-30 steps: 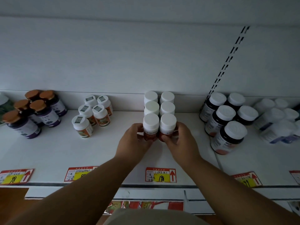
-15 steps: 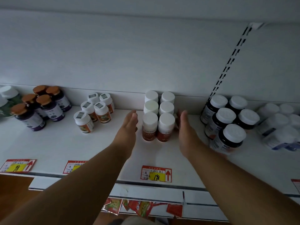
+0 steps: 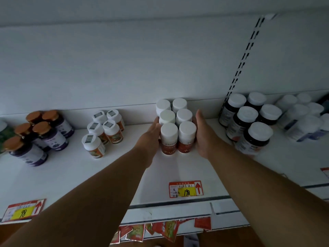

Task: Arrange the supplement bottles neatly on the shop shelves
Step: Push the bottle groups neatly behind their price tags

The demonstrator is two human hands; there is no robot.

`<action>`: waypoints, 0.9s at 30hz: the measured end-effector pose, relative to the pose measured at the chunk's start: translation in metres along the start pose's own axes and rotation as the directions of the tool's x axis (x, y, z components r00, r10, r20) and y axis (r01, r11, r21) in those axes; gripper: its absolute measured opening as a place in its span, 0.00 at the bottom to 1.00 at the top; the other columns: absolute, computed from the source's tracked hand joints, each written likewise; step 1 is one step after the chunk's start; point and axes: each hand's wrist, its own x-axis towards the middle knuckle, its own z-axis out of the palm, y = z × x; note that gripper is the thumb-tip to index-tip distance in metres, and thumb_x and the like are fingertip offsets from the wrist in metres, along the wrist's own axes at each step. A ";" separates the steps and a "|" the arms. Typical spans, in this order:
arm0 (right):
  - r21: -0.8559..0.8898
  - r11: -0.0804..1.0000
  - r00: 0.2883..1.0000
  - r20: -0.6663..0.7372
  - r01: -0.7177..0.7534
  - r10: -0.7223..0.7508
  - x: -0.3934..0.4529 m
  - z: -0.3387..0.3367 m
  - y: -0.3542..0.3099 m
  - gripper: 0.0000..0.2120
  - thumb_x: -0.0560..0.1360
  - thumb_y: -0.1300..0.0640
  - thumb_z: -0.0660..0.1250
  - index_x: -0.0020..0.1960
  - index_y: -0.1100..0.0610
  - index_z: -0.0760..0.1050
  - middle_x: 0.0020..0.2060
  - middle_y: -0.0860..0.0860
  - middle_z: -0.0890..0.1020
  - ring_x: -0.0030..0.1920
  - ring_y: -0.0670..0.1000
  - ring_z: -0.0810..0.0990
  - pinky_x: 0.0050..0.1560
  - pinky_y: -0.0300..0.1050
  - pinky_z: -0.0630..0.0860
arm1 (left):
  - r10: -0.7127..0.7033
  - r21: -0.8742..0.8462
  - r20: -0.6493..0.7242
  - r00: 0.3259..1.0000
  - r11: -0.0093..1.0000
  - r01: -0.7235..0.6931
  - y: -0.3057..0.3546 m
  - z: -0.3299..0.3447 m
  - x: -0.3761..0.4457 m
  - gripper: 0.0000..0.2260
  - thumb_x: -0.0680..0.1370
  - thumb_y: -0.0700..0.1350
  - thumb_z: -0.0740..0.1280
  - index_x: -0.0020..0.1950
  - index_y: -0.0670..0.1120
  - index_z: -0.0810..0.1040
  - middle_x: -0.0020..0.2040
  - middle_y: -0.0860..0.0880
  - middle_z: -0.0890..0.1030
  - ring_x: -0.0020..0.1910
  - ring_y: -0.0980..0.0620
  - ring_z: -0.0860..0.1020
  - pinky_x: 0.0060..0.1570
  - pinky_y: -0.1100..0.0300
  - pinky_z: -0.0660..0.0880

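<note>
Six white-capped bottles with red-orange labels (image 3: 176,129) stand in two tight columns at the middle of the white shelf (image 3: 115,175), running back to the rear wall. My left hand (image 3: 151,138) lies flat against the left side of the block, its fingertips beside the middle bottle. My right hand (image 3: 203,134) lies flat against the right side, fingers straight and pointing toward the back. Neither hand grips a bottle.
Orange-capped purple bottles (image 3: 41,134) stand far left, and small white bottles with orange labels (image 3: 105,131) are left of centre. Dark white-capped bottles (image 3: 249,122) crowd my right forearm, with pale bottles (image 3: 302,118) beyond. Price tags (image 3: 186,189) line the front edge.
A second ago both hands gripped the two front bottles. They let go and spread apart, and now have closed in flat against the block's two sides.
</note>
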 end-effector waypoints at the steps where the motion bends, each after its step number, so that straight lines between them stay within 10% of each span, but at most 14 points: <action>1: -0.008 1.000 1.000 -0.014 0.000 -0.001 0.000 0.002 0.001 0.34 0.73 0.26 0.51 0.64 0.47 0.78 0.57 0.49 0.84 0.59 0.52 0.82 0.67 0.56 0.72 | 0.009 0.009 0.012 1.000 1.000 -0.010 0.001 -0.003 0.002 0.20 0.79 0.64 0.61 0.69 0.60 0.74 0.60 0.55 0.81 0.58 0.52 0.78 0.60 0.52 0.74; 10: -0.086 0.994 0.986 -0.151 0.064 -0.076 -0.008 -0.005 -0.008 0.51 0.56 0.15 0.55 0.69 0.44 0.75 0.66 0.44 0.79 0.66 0.48 0.76 0.73 0.55 0.65 | 0.042 0.026 -0.034 0.999 0.999 -0.041 0.000 -0.021 -0.001 0.17 0.83 0.55 0.56 0.71 0.58 0.70 0.65 0.54 0.76 0.64 0.51 0.74 0.69 0.47 0.67; 14: -0.136 0.988 0.962 -0.253 0.070 -0.103 -0.061 0.008 0.010 0.38 0.76 0.27 0.51 0.77 0.49 0.64 0.75 0.47 0.69 0.74 0.50 0.67 0.75 0.51 0.59 | 0.125 0.098 -0.096 0.987 0.988 -0.116 -0.025 -0.036 -0.067 0.13 0.84 0.51 0.56 0.66 0.55 0.73 0.64 0.53 0.77 0.64 0.51 0.74 0.66 0.51 0.69; 19: -0.385 0.910 0.917 -0.289 0.151 -0.274 -0.125 0.008 0.059 0.46 0.65 0.21 0.51 0.75 0.47 0.67 0.71 0.47 0.73 0.71 0.47 0.70 0.75 0.54 0.64 | 0.091 0.220 0.092 0.992 0.969 -0.109 -0.041 -0.033 -0.123 0.15 0.83 0.55 0.53 0.67 0.57 0.73 0.63 0.56 0.76 0.63 0.51 0.73 0.56 0.56 0.68; 27: -0.427 0.866 0.829 -0.361 0.260 -0.427 -0.166 -0.036 0.064 0.21 0.79 0.40 0.54 0.62 0.50 0.77 0.54 0.47 0.82 0.58 0.45 0.80 0.66 0.49 0.74 | 0.154 0.205 0.244 0.958 0.957 -0.206 -0.041 0.025 -0.124 0.16 0.83 0.57 0.53 0.68 0.61 0.72 0.63 0.60 0.76 0.64 0.58 0.73 0.58 0.61 0.66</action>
